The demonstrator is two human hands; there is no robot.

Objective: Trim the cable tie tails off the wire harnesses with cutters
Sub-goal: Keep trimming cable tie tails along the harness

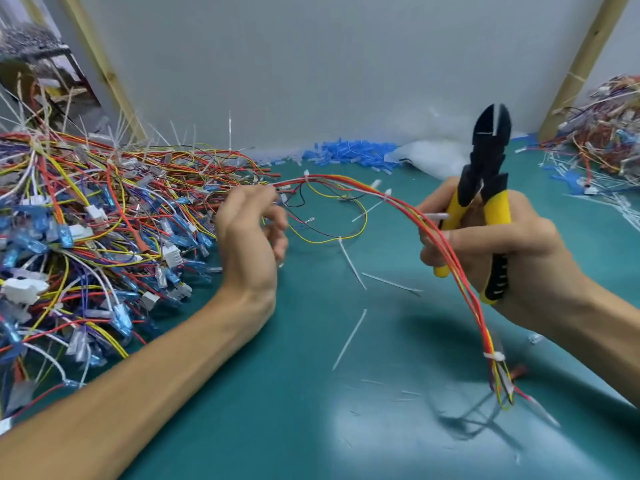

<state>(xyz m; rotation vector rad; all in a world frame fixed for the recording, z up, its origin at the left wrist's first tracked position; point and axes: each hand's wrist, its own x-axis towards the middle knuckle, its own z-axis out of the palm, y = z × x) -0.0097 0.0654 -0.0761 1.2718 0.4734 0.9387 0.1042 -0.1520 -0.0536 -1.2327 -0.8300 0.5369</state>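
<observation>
1. Teal mat [311, 427] spreads under both forearms and between the hands, backed by a grey panel [311, 64] beyond them.
2. Left of the left hand lies a big tangled pile of wire harnesses [86, 220], red, yellow, blue and white, with many uncut tie tails sticking up.
3. Well to the right of the right hand, a smaller heap of harnesses [606, 140] lies on the mat.
4. Beyond the hands, against the panel, lies a drift of blue plastic bits [353, 154].
5. One harness [346, 181] arches off the mat from the left hand's fingertips to the right hand, crosses that hand's fingers and hangs down below its wrist.
6. Right hand [502, 251]: fingers wrapped round the yellow handles of the cutters [491, 150]. The black jaws point up, clear of the harness, with a thin slit between them.
7. Left hand [249, 237]: fingers loosely curled at the harness's far end. I cannot tell whether they pinch it.
8. Cut white tie tails [349, 337] lie scattered on the mat between the hands.
9. A white cable tie [494, 356] binds the hanging part of the harness below the right hand.
10. A short white tail [436, 215] juts from the harness, just beside the right hand's fingertips.
</observation>
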